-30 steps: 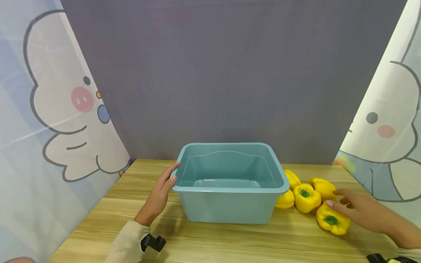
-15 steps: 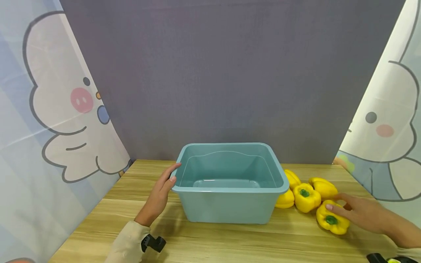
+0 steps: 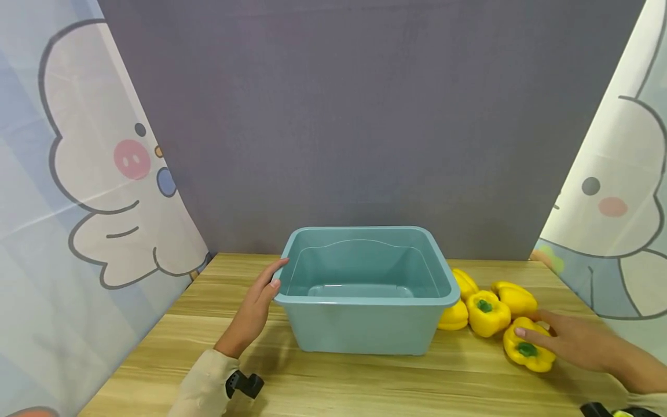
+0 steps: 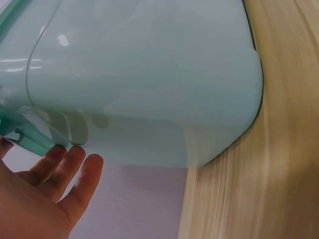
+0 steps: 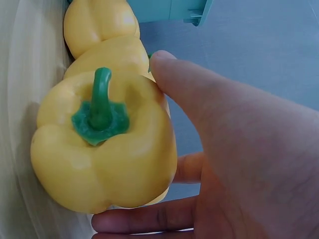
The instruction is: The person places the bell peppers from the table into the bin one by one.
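At the left end of a blue-green plastic tub point(image 3: 359, 327), my left hand point(image 3: 255, 307) holds the rim. In the left wrist view, fingertips point(image 4: 89, 172) reach up to the tub's outer wall just under the rim. My right hand point(image 3: 578, 344) grips the nearest yellow bell pepper point(image 3: 527, 353), which sits on the table with its green stem facing me. The right wrist view shows the thumb point(image 5: 172, 74) along one side of this pepper and fingers point(image 5: 149, 216) on the other.
Several more yellow bell peppers cluster between the tub and my right hand, among them one with its stem toward me point(image 3: 487, 315) and one behind it point(image 3: 516, 298). The wooden table point(image 3: 333, 388) ends at a grey panel point(image 3: 365, 127), with cartoon-print cloths at both sides.
My right hand has lowered, and its thumb and fingers have come down around the nearest pepper. The left hand and the tub have stayed in place.
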{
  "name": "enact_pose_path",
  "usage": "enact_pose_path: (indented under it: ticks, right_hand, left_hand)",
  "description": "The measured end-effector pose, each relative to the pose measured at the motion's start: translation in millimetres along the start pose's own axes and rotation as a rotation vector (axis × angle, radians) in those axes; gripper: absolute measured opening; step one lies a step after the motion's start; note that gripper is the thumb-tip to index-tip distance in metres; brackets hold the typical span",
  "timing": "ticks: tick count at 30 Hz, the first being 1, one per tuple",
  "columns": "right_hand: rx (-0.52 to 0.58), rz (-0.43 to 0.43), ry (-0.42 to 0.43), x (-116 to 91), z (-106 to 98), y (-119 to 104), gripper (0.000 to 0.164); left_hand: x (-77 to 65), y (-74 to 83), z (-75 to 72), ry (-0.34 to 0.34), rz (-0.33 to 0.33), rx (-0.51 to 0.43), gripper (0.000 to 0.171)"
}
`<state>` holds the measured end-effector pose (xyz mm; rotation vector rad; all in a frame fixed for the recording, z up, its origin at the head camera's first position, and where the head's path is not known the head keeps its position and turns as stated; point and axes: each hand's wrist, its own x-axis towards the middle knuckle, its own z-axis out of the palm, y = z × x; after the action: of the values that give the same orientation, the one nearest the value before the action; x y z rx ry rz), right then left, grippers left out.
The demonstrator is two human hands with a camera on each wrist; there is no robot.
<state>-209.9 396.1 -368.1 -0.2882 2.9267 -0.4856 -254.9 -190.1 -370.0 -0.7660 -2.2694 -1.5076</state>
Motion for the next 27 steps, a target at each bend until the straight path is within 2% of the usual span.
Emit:
enact_pose_path:
  ticks: [4,10,17,27]
  right_hand:
    - [0.005,-0.007,-0.001,1.1,0.0,0.4,0.067]
    - [-0.023,-0.029,0.047,-0.6,3.3,0.5,0.069]
    - [-0.028,-0.07,0.083,-2.0,6.6,1.9,0.066]
    - [-0.019,-0.06,0.045,-0.4,6.2,-0.1,0.069]
  left_hand:
    - [-0.2,-0.5,-0.2,0.002,0.009,0.001,0.045]
    - [0.5,-2.4,-0.6,-0.006,0.01,-0.002,0.045]
    - [1.8,-3.3,0.0,-0.011,0.016,-0.001,0.045]
    - [1.2,1.0,-3.1,-0.027,-0.011,-0.027,0.046]
